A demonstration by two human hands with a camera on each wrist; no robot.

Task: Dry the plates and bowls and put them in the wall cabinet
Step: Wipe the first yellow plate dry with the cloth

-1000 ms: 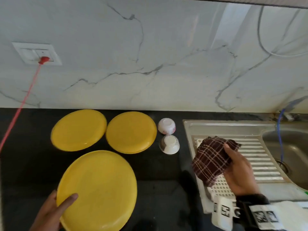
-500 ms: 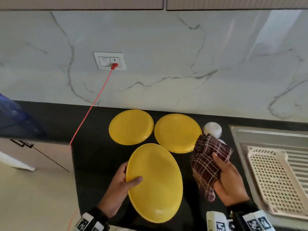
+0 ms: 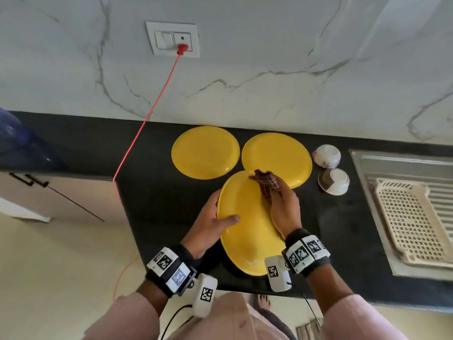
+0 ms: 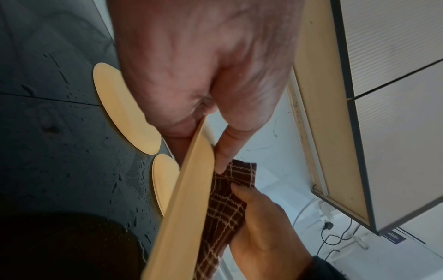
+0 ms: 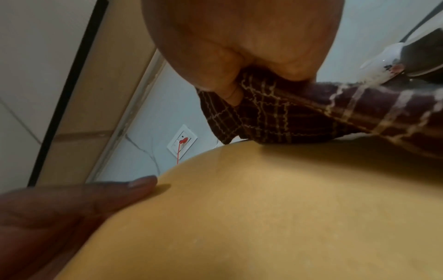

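I hold a large yellow plate (image 3: 247, 231) tilted above the black counter (image 3: 166, 192). My left hand (image 3: 210, 222) grips its left rim, thumb on the face and fingers behind. My right hand (image 3: 282, 207) grips a dark brown checked cloth (image 3: 266, 185) and presses it on the plate's upper right part. In the left wrist view the plate (image 4: 189, 199) shows edge-on with the cloth (image 4: 227, 208) on its face. Two smaller yellow plates (image 3: 205, 152) (image 3: 277, 155) lie face down behind. Two white bowls (image 3: 327, 155) (image 3: 333, 181) sit upside down to their right.
A steel sink drainboard (image 3: 367, 163) with a beige perforated tray (image 3: 414, 222) is on the right. A red cable (image 3: 147, 114) runs from the wall socket (image 3: 172, 39) down over the counter's left edge. The wall cabinet's underside (image 4: 335, 113) hangs overhead.
My right hand carried the cloth from the drainboard over to the plate and now presses it on the plate's face. My left hand lifted the plate off the counter and tilted it.
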